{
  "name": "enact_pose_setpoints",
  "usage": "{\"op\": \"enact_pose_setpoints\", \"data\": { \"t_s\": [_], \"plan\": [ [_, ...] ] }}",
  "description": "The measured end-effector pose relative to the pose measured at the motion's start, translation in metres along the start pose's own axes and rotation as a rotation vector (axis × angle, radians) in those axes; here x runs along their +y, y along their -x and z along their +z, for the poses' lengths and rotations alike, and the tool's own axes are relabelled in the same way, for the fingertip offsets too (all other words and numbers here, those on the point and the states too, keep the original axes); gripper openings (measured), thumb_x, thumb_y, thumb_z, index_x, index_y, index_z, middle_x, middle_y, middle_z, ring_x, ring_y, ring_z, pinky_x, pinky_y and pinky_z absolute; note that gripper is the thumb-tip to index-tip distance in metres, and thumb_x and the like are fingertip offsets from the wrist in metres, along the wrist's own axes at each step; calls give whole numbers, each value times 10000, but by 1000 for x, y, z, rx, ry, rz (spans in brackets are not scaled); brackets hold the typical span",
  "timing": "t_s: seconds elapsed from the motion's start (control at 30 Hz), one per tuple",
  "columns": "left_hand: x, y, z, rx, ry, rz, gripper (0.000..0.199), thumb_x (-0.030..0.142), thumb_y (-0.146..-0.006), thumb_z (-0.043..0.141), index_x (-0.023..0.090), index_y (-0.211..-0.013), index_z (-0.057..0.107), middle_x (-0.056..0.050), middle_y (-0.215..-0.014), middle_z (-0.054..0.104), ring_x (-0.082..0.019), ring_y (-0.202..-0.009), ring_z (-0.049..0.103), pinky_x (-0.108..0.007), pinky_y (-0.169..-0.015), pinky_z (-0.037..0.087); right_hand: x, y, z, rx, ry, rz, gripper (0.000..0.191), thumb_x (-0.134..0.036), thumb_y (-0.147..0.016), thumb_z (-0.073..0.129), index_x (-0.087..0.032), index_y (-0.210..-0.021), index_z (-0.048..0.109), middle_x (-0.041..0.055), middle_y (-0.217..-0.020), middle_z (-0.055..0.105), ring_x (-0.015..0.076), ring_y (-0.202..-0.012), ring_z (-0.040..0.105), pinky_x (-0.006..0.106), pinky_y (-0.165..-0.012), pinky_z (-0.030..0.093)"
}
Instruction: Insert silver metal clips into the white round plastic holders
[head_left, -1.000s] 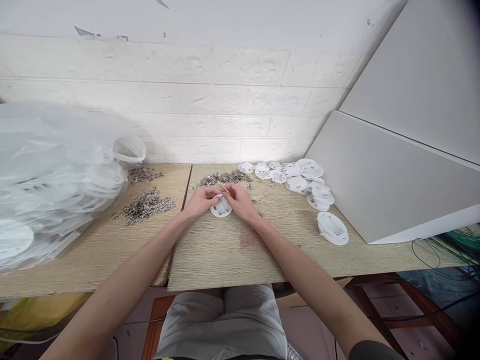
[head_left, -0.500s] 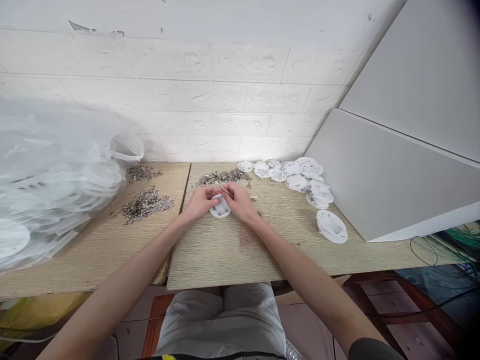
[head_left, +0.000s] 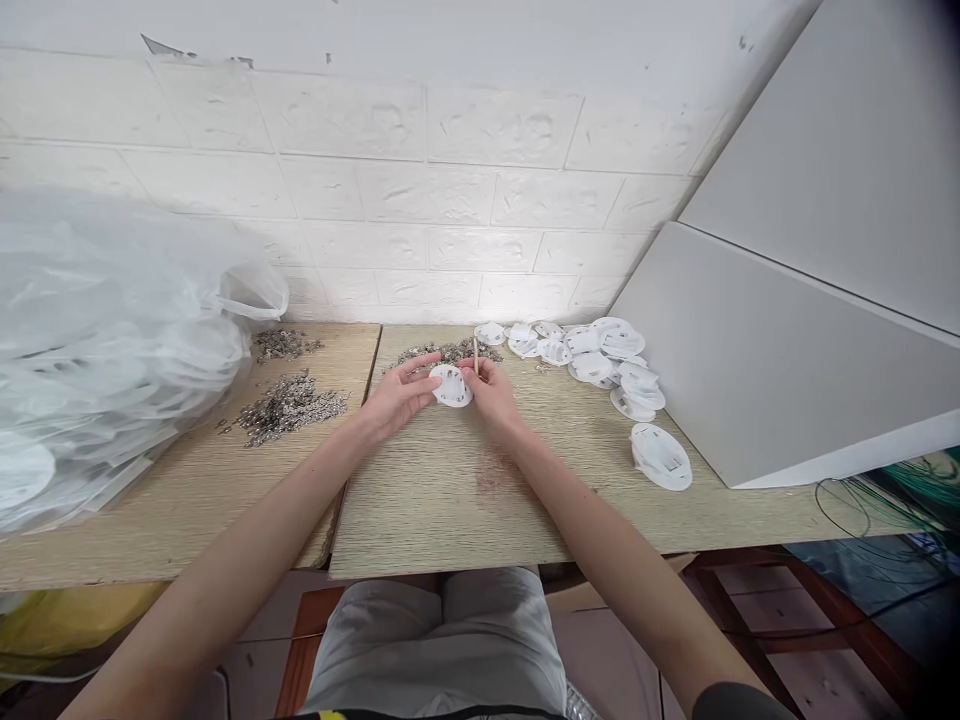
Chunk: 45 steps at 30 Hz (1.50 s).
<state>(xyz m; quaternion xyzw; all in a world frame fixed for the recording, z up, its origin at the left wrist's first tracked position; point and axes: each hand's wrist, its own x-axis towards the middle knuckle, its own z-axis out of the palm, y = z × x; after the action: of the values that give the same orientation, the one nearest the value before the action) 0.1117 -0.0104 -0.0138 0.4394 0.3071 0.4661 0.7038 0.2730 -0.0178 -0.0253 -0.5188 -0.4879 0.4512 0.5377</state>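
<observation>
A white round plastic piece [head_left: 452,387] is held up between my two hands over the wooden table. My left hand [head_left: 403,396] grips its left edge, thumb on the rim and fingers partly spread behind. At its right edge is my right hand [head_left: 489,388], closed around a thin tan stick [head_left: 476,357] that points upward, with the thumb by the piece. Small dark fittings show on the piece. Just behind my hands lies a pile of small metal parts [head_left: 450,352], partly hidden by them.
Two more metal piles [head_left: 289,408] lie left of the table seam. A large clear bag [head_left: 112,370] of white pieces fills the left. Several white round pieces [head_left: 592,367] are heaped at the right, beside a grey-white panel [head_left: 810,370]. Behind stands a white brick wall [head_left: 450,190].
The white piece has been raised and turned, showing a different face. My hands have moved apart, and the stick in my right hand has swung upright.
</observation>
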Motion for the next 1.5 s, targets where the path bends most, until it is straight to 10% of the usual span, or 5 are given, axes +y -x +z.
{"op": "enact_pose_setpoints", "data": {
  "t_s": [0.2,0.67,1.5],
  "plan": [
    [-1,1,1,-82,-16,38,509,146,-648,821,173,-1134,671,-85,-1041,722,-185,-980,662,-343,-971,473,-4,2,-2,-1,-102,66,180,-274,-837,513,-162,-957,588,55,-861,632,129,-678,568,246,-587,468],
    [1,-5,-5,93,22,-46,203,297,-829,673,151,-969,671,-87,-982,710,-164,-870,665,-327,-865,536,-10,5,-13,-131,735,-339,290,-226,-934,421,-167,-769,652,42,-716,633,163,-658,524,272,-627,341],
    [-5,-4,-4,67,-134,-41,228,321,-813,685,127,-934,699,-109,-947,716,-188,-874,671,-358,-861,545,-12,7,-15,-125,876,-350,174,-173,-850,578,-180,-725,698,48,-765,646,151,-640,516,269,-588,321]
  ]
}}
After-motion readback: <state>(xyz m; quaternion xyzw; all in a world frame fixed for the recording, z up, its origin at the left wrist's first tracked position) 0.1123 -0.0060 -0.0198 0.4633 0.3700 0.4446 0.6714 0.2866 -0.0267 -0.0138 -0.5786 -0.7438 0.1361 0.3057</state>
